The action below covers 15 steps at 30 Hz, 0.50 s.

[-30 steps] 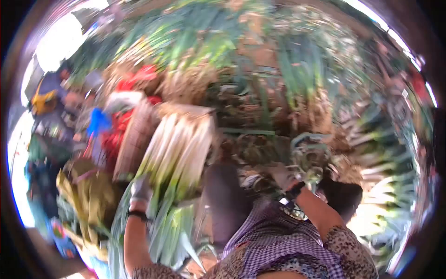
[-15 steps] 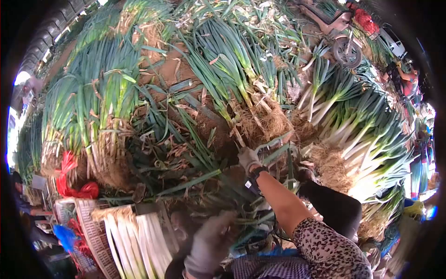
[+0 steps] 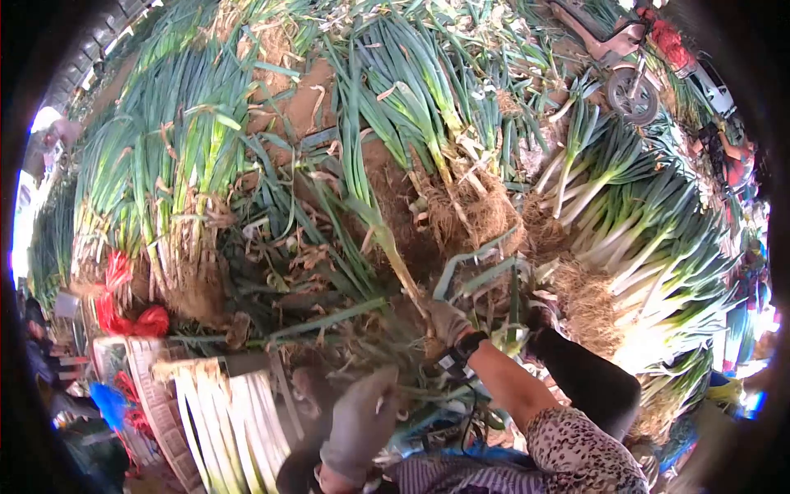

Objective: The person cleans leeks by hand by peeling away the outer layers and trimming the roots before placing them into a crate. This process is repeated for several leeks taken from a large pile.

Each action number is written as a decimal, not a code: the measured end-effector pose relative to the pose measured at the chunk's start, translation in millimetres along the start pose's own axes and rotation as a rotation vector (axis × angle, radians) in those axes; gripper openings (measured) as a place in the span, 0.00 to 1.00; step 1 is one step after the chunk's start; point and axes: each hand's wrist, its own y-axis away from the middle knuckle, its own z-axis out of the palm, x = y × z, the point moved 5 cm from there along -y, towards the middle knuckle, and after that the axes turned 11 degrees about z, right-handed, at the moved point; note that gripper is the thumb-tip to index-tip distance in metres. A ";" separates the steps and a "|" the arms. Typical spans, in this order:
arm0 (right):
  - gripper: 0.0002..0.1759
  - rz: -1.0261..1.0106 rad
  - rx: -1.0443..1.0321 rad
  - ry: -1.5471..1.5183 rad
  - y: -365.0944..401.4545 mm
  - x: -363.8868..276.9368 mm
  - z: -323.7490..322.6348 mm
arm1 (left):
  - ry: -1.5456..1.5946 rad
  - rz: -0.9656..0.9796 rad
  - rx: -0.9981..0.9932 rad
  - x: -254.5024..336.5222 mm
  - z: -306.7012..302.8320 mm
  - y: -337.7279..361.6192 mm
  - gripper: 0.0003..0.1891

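Observation:
My right hand (image 3: 448, 323), in a pale glove with a dark watch at the wrist, is closed round the lower end of one long green onion (image 3: 393, 255). The onion slants up and to the left, its green leaves reaching toward the pile behind. My left hand (image 3: 362, 424), also gloved, is raised at the lower middle with nothing visible in it; its fingers and thumb look apart. To its left lie peeled white green onions (image 3: 234, 432) with their roots trimmed level. Beyond my right hand rests an unpeeled bunch (image 3: 469, 185) with brown roots.
Tall unpeeled green onions (image 3: 177, 189) stand at left beside red twine (image 3: 123, 300). Cleaned onions (image 3: 642, 239) fan out at right next to my dark-clothed leg (image 3: 588, 362). A woven basket (image 3: 156, 395) is at lower left. A scooter (image 3: 629, 90) stands at the back right, near another person (image 3: 732, 160).
My right hand has drawn back toward me, pulling one green onion away from the bunch. My left hand has shifted slightly down and left.

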 end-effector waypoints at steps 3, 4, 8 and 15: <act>0.14 0.008 0.100 -0.200 31.6 50.0 -1.0 | -0.159 0.234 0.121 1.2 3.5 7.5 0.17; 0.13 0.050 0.113 -0.347 47.1 66.9 -5.7 | -0.071 0.175 0.133 0.7 5.3 8.1 0.17; 0.16 -0.367 0.249 0.685 131.9 43.6 14.8 | -0.060 0.101 0.186 -21.1 16.6 5.1 0.13; 0.14 0.070 0.066 0.237 333.1 -14.8 55.0 | 1.152 -0.447 0.374 -38.5 13.9 -3.2 0.16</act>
